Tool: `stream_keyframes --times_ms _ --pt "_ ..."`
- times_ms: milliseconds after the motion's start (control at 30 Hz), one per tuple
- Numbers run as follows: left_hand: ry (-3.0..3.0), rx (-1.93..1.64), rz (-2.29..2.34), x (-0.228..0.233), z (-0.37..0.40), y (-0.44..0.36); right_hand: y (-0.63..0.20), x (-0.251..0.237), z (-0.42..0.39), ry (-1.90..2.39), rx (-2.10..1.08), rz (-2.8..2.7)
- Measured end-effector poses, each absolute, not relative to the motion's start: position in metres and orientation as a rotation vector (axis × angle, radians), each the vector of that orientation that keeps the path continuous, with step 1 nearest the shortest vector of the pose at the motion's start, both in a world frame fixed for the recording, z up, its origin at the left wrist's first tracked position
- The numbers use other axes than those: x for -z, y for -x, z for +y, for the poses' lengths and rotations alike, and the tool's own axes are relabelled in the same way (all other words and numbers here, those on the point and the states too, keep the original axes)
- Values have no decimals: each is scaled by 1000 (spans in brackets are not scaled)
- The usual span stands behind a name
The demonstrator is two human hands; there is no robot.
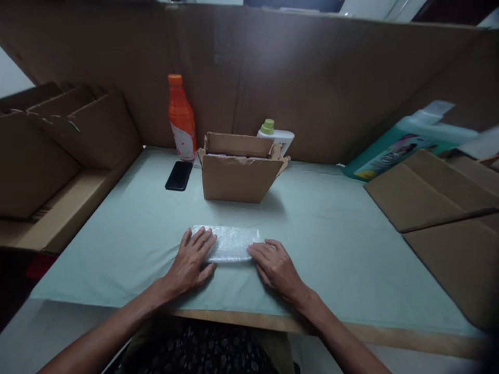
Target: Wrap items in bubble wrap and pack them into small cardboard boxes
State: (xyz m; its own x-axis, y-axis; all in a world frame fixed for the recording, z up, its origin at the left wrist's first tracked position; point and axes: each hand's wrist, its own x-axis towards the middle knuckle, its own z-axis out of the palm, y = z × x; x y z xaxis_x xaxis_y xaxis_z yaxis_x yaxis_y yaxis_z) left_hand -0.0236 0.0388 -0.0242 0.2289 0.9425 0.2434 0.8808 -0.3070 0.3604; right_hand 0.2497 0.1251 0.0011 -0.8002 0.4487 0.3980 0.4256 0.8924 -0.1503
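A flat, clear bubble-wrap packet (234, 243) lies on the pale green cloth in front of me. What is inside it, if anything, I cannot make out. My left hand (194, 259) rests on its left end, fingers spread and laid flat. On the right end lie the fingertips of my right hand (276, 264), stretched out with the palm down. Behind the packet stands a small open cardboard box (239, 179), its top flaps raised; the contents are mostly hidden by its front wall.
Left of the box lies a black phone (179, 175), near an orange bottle (181, 119). A white bottle with a green cap (268, 127) stands behind the box. At right, a teal jug (405, 140) leans by cardboard flaps (417, 192). Cardboard boxes (93, 130) line the left edge.
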Motion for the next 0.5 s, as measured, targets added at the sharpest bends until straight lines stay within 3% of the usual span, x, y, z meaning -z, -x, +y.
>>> stream_keyframes --times_ms 133,267,400,500 --pt "-2188 -1036 1629 -1 27 30 -256 -39 126 897 -466 -2375" --pt "-1762 -997 1715 -31 30 30 -260 -56 131 1146 -741 -2174" --pt "-1700 -704 1982 -16 46 29 -265 -30 147 1294 -546 -2243" --pt "-1893 -802 2119 3 46 29 -271 -11 149 1329 -221 -2252"
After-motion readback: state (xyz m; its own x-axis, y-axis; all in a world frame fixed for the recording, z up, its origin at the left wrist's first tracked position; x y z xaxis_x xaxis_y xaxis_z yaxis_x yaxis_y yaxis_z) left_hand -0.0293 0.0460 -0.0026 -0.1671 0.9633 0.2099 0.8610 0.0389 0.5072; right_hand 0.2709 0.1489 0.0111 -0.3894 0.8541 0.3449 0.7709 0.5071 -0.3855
